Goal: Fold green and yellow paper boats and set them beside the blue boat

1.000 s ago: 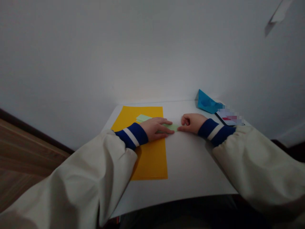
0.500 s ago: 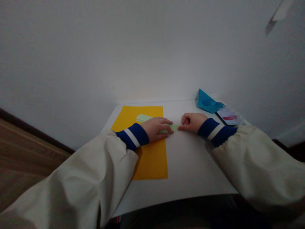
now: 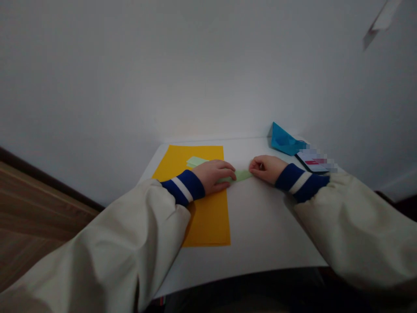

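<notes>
A narrow folded piece of pale green paper (image 3: 243,175) runs across the right edge of a yellow sheet (image 3: 208,221), with its left end (image 3: 197,161) showing past my wrist. My left hand (image 3: 216,174) lies over the paper's middle, fingers apart and slightly bent, covering part of it. At the paper's right end, my right hand (image 3: 267,168) is closed, thumb and forefinger pinching the tip. Its other fingers are curled in.
A blue folded paper boat (image 3: 283,141) stands at the back right of the white table (image 3: 260,226). Beside it lies a phone (image 3: 312,161), its screen partly blurred. A wall (image 3: 208,78) rises behind the table, and a wooden panel (image 3: 39,217) is at the left.
My right hand has slid a little to the right along the green paper, and more of it shows between my hands. The left hand has hardly moved.
</notes>
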A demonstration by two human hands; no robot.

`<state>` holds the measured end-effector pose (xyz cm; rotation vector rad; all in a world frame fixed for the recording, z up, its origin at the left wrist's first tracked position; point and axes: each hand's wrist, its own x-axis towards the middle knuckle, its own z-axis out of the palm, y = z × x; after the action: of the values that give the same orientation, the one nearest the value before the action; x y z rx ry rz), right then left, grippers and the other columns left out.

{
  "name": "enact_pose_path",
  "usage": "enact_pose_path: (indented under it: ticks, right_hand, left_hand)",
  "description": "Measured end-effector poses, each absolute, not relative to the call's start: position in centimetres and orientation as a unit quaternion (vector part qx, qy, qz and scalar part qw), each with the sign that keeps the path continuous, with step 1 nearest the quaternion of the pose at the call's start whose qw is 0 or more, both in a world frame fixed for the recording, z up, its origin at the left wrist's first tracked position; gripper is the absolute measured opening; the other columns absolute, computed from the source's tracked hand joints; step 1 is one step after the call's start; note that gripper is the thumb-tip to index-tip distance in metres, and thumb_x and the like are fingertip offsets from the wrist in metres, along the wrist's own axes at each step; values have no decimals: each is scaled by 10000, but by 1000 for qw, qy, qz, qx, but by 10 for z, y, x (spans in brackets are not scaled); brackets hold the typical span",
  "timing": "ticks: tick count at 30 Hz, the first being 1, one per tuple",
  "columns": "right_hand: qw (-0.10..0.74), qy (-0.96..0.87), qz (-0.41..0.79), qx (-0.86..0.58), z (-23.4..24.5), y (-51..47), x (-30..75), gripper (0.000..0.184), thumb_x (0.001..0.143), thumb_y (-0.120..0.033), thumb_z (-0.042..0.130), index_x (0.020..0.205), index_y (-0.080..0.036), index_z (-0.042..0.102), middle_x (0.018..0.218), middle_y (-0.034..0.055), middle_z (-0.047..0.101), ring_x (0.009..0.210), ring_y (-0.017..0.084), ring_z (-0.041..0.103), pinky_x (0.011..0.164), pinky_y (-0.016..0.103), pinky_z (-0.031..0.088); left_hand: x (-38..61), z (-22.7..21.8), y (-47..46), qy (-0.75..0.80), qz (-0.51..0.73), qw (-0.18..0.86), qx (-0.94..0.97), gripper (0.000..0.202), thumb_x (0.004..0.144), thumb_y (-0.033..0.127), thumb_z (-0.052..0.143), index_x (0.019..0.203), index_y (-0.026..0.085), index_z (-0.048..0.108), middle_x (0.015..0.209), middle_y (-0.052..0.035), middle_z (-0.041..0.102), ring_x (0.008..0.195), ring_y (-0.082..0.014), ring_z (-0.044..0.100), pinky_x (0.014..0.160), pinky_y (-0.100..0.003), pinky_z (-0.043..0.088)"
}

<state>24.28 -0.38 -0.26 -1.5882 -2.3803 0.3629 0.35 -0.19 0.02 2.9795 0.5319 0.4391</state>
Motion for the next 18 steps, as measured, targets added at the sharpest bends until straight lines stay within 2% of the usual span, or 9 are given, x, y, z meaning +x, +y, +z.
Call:
enact_pose_path:
  ticks: [5,7,10,12,18]
  right_hand:
    - [143,-869,64,-469,3,-10,230,336,877,-346,380,863,-156,657,818,88,608,764,174,535,719,289,391]
    - [147,-877,71,-453,4,-10,229,396,899,-368,329,905,-154,662,819,90,613,795,181,540,730,295,391]
    - [168,-871,81,-454,3,-11,230,366,805,-443,499,966,-159,664,827,74,612,724,165,530,693,287,403]
    - [179,-871,81,-450,2,-12,231,367,723,-413,603,984,-163,664,844,66,611,691,151,515,686,282,409]
    - [183,-848,117,-483,0,-12,229,202,723,-330,592,806,-163,671,799,53,601,606,118,470,596,256,396]
  left_hand:
    - [6,7,-5,183,136,4,974,238,821,247,504,1033,167,575,1101,-103,560,988,-209,535,882,-363,433]
    - [6,7,-6,188,138,-9,972,258,815,250,505,1051,163,562,1118,-109,549,996,-215,532,875,-367,433]
    - [5,6,-5,195,144,-29,970,267,810,270,508,1049,162,558,1125,-108,544,968,-224,537,850,-380,438]
    - [5,6,-4,193,148,-35,969,273,801,265,515,1050,162,556,1119,-106,546,942,-224,539,833,-383,441]
    - [5,5,-5,185,171,-2,968,375,793,192,493,1166,159,491,1112,-115,532,995,-214,519,859,-370,434]
